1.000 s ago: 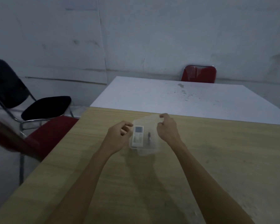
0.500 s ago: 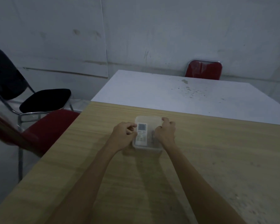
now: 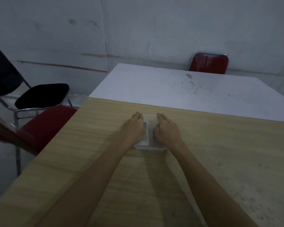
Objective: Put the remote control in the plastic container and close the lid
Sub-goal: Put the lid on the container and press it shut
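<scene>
A clear plastic container point(image 3: 150, 147) sits on the wooden table point(image 3: 220, 161), straight ahead of me. Its clear lid point(image 3: 150, 119) lies flat on top. Through the lid, between my hands, I see a strip of the white remote control point(image 3: 146, 133) inside. My left hand point(image 3: 134, 128) lies palm down on the left half of the lid, and my right hand point(image 3: 166, 130) on the right half. Both press on it with fingers stretched forward. Most of the container is hidden under my hands.
A white table point(image 3: 170, 89) butts against the far edge of the wooden one, with a red chair point(image 3: 209, 63) behind it. On the left stand a black chair point(image 3: 43, 95) and a red-seated chair point(image 3: 44, 126) close to the table's left edge.
The lid was held tilted above the container, then came down onto it. My hands went from pinching its edges to lying flat on top.
</scene>
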